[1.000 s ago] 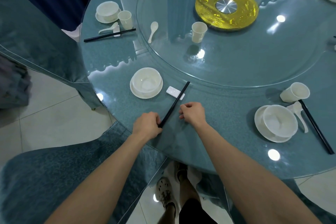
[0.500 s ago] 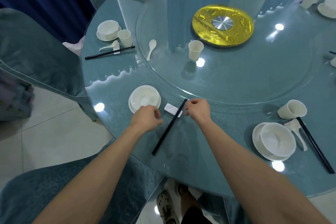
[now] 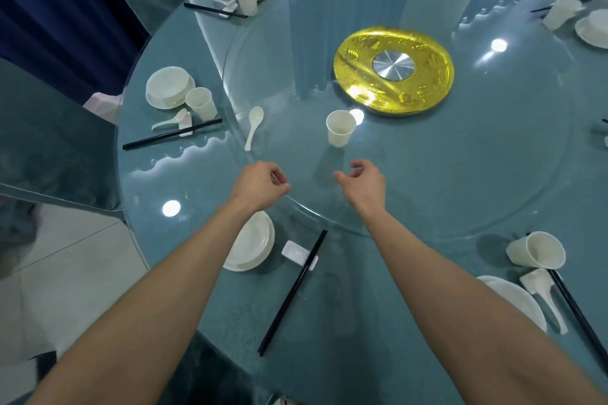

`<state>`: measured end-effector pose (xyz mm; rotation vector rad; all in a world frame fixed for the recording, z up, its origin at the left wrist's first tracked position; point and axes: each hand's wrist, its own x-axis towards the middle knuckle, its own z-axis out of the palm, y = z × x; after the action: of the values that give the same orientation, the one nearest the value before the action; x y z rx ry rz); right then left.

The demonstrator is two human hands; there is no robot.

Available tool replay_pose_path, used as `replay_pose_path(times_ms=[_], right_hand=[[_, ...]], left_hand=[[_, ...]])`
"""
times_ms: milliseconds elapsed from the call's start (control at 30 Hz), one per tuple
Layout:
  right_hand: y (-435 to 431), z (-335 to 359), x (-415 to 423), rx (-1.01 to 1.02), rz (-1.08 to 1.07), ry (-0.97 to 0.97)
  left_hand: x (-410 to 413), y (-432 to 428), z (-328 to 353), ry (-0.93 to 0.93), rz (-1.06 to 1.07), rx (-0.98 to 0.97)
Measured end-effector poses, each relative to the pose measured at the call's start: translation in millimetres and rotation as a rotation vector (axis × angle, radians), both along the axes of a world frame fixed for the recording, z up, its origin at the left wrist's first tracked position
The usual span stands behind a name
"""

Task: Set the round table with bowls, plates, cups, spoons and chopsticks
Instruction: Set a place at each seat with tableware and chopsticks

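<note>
I can read no words, numbers or brand marks anywhere. The gold disc (image 3: pixel 431 82) beyond my right hand (image 3: pixel 362 186) bears raised figures, too blurred to make out.

left hand (image 3: pixel 260 186): extended, fingers loosely curled, empty | right hand (image 3: pixel 363 182): extended, loosely curled, empty
</note>
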<state>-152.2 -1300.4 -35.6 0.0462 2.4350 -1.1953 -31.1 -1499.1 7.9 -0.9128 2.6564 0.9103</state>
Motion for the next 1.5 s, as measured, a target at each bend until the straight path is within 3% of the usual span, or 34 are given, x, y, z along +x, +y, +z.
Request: replay_pose_path(times_ms=[267,567,1233,1500], right_hand=[[-35.4,12.7,-59.7,0.075,0.056,0.223],[-56.5,14.9,-69.4,0.097,0.144,0.245],[-13.5,25.1,103.5,0.101,0.257,0.23],[-14.0,7.2,132.1,0.142,0.299,0.187]], left_hand=[[-26.4,-25.8,-6.4,-0.034,0.036,0.012],[-6.8,-41.0,-7.5,-0.047,0.096,0.033],[99.8,-6.8,18.4,0.006,0.095,0.031],[121.1,-8.3,17.9,-0.002,0.107,0.014]])
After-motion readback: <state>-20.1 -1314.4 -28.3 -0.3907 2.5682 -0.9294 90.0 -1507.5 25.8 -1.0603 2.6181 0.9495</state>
